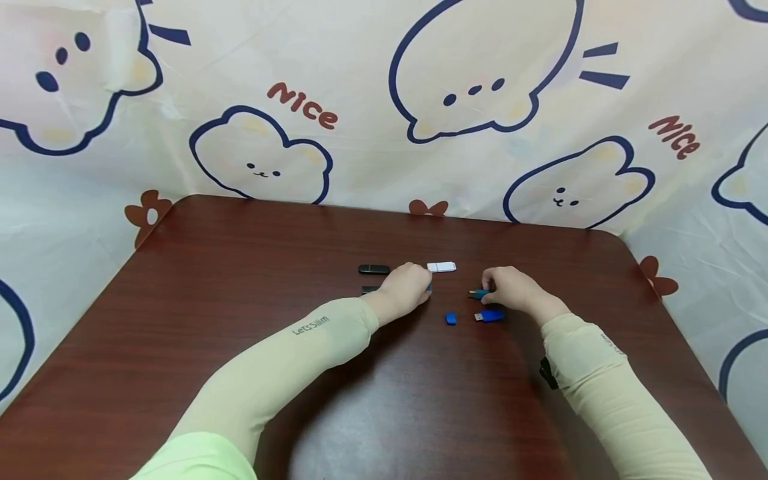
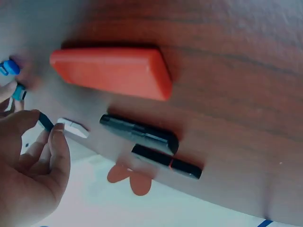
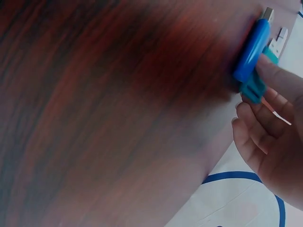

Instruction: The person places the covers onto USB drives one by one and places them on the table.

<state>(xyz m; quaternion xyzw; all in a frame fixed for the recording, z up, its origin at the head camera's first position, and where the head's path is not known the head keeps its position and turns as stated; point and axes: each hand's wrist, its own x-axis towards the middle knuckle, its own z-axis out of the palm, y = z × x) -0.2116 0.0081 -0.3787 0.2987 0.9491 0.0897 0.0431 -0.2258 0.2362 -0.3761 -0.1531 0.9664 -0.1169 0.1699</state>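
My left hand (image 1: 408,288) pinches a small teal cap (image 2: 46,122) between thumb and fingertips, low over the table. To its right, my right hand (image 1: 513,291) holds a teal USB stick (image 1: 478,293), whose metal plug points left toward the left hand. A blue USB stick (image 1: 489,315) lies uncapped just in front of the right fingers, its plug also facing left. The loose blue cap (image 1: 451,319) sits left of that plug. Just behind the left hand is a white USB stick (image 1: 441,267).
Two black USB sticks (image 1: 374,269) (image 2: 166,161) lie left of the left hand, one partly covered by it in the head view. A red oblong block (image 2: 111,71) shows in the left wrist view, hidden by the left arm from above. Patterned cloth (image 1: 360,153) borders the brown table (image 1: 420,400).
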